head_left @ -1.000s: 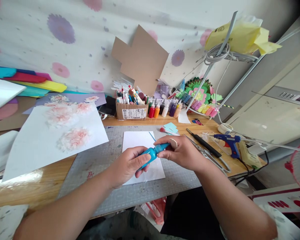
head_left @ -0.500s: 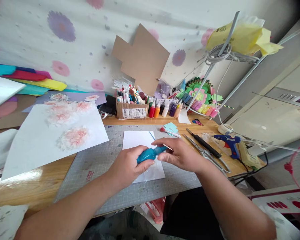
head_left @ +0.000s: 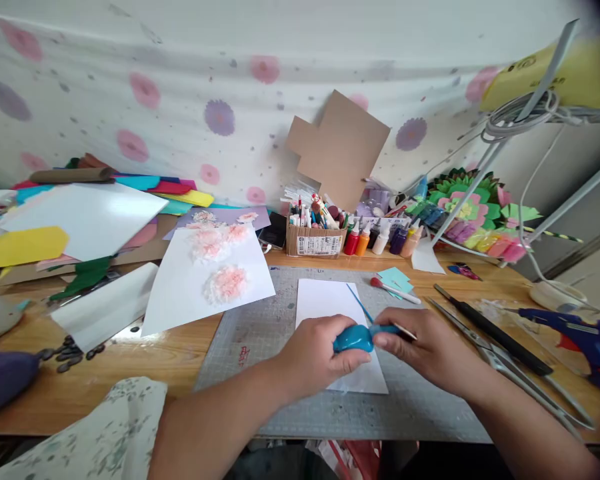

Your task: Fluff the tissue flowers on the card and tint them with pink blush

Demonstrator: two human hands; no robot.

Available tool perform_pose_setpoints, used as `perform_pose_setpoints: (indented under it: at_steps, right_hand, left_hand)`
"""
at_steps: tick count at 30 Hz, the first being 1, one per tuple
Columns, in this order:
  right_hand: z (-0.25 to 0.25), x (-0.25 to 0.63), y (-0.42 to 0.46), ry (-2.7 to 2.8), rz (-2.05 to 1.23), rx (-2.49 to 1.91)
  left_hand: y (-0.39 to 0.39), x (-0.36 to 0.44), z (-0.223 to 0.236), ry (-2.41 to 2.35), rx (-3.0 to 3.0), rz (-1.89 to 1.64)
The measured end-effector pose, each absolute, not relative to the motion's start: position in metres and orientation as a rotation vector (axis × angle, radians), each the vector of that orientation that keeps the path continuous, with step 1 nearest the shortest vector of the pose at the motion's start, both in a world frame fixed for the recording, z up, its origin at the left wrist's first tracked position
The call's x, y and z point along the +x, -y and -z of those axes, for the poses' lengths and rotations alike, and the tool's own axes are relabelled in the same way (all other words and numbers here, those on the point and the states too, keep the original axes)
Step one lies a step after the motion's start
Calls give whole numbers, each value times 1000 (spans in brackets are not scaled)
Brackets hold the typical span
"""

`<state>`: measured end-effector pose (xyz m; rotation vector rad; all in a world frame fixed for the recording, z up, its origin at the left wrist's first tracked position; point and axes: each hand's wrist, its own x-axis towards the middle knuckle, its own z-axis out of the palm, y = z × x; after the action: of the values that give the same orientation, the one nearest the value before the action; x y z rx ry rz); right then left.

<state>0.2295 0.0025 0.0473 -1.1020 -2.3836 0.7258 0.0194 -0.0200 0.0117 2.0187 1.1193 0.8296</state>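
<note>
My left hand point(head_left: 317, 347) is wrapped around a small blue squeeze bottle point(head_left: 353, 339), held on its side above a white sheet of paper point(head_left: 323, 293). With thumb and fingers my right hand point(head_left: 420, 343) pinches the bottle's narrow nozzle end. A thin pale tip pokes out past those fingers; its kind is unclear. On the sheet's upper right lies a thin blue line or strip point(head_left: 359, 301), its lower end reaching toward my right hand. The sheet rests on a grey cutting mat point(head_left: 260, 320).
Right of the mat lie large scissors point(head_left: 490, 350), a black-handled tool point(head_left: 500, 330) and a blue glue gun point(head_left: 575, 333). Behind stand paint bottles point(head_left: 364, 240) and a pen box point(head_left: 314, 241). Left are a white sheet with pink fluffy flowers point(head_left: 165, 293) and dark pebbles point(head_left: 70, 352).
The view has turned left, bringing more of the table's left side into sight. My right hand has closed in around the bottle's nozzle, while my left keeps hold of the bottle.
</note>
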Motion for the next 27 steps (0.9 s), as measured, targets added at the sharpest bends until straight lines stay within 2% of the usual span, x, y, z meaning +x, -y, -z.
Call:
perform_pose_setpoints:
  at_steps: [12,16,19,23,27]
  right_hand:
    - [-51,230,3,2361,-622,-1101]
    - [-62,238,13,2401,-702,-878]
    - [-71,242,32,2516,-594,-764]
    - [-74,241,57,2573,-376,-742]
    - [-70,242,62,2593,-395,-809]
  left_hand:
    - [22,18,-14,-1014,1922,-856]
    - [27,20,-17,-849,1661,-650]
    - [36,22,-17,-691,1559,-472]
    - [52,29,-8,-645,1878,-451]
    - [62,36,0,-816,2215,-500]
